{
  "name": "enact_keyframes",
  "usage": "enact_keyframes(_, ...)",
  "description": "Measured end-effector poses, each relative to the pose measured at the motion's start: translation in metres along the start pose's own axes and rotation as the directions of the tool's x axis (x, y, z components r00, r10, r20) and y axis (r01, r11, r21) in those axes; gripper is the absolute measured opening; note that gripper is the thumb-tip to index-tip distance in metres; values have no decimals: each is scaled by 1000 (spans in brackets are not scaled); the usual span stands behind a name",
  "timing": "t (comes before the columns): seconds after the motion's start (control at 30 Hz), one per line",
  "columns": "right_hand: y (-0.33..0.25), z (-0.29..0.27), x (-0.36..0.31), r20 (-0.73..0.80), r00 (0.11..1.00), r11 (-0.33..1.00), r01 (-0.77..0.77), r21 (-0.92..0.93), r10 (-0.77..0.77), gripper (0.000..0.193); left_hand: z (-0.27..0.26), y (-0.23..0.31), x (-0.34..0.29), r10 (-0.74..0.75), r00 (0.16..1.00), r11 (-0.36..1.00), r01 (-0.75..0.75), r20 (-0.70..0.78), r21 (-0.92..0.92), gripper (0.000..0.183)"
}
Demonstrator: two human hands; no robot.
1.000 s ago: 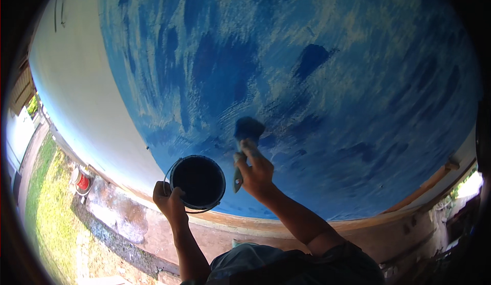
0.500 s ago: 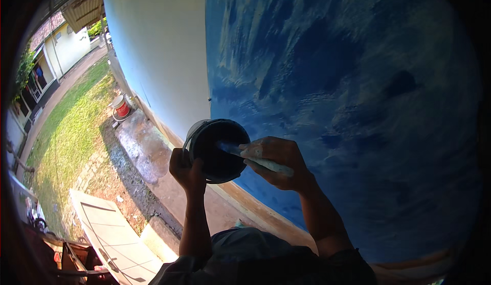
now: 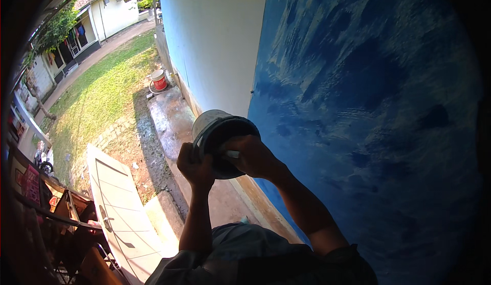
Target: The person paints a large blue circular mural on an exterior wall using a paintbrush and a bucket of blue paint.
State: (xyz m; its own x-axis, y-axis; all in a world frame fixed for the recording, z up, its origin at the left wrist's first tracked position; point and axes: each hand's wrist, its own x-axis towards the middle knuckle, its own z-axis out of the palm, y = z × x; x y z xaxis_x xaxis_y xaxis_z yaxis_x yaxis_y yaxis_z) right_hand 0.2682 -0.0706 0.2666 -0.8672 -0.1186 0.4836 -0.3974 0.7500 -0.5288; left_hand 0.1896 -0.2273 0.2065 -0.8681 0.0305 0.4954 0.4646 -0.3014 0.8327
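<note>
A pale bucket (image 3: pixel 210 117) with a dark inside is tilted in front of me, its mouth toward me. My left hand (image 3: pixel 196 168) is closed on its near left rim. My right hand (image 3: pixel 251 157) reaches into the mouth, fingers wrapped round a paintbrush (image 3: pixel 232 154). Only a short piece of the brush's whitish handle shows; its bristles are hidden in the bucket. To the right stands a wall covered in streaky blue paint (image 3: pixel 353 131), with lighter patches showing through. Neither the brush nor my right hand touches that wall.
A plain white wall section (image 3: pixel 215 44) adjoins the blue one. A red and white bucket (image 3: pixel 159 80) stands on a paint-spotted slab (image 3: pixel 169 113). Lower left is a pale door (image 3: pixel 115 198), with dark clutter beside it. Grass (image 3: pixel 97 106) stretches toward houses.
My right hand has moved deeper into the bucket with the paintbrush, hiding most of it. The bucket is tilted more, showing its outer side. The view has swung left.
</note>
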Motion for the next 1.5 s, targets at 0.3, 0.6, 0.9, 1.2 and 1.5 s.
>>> enact_keyframes(0.3,5,16,5,106,993,998,-60,-7,60,21,-7,1,-5,24,998,997,-20,-58,77,30)
enact_keyframes(0.6,-1,-31,-16,-194,937,923,-220,316,290,12,0,2,-6,-85,995,995,87,-60,41,30)
enact_keyframes(0.9,37,-32,-56,-154,648,384,-229,895,746,11,2,-8,-12,-117,993,991,118,-10,58,32)
enact_keyframes(1.2,28,-31,-54,-138,623,278,-132,951,770,14,6,-2,-8,-138,990,989,137,16,54,30)
enact_keyframes(1.5,-72,-182,-40,-535,811,932,-32,360,235,16,72,116,83,-82,901,970,-26,425,242,25)
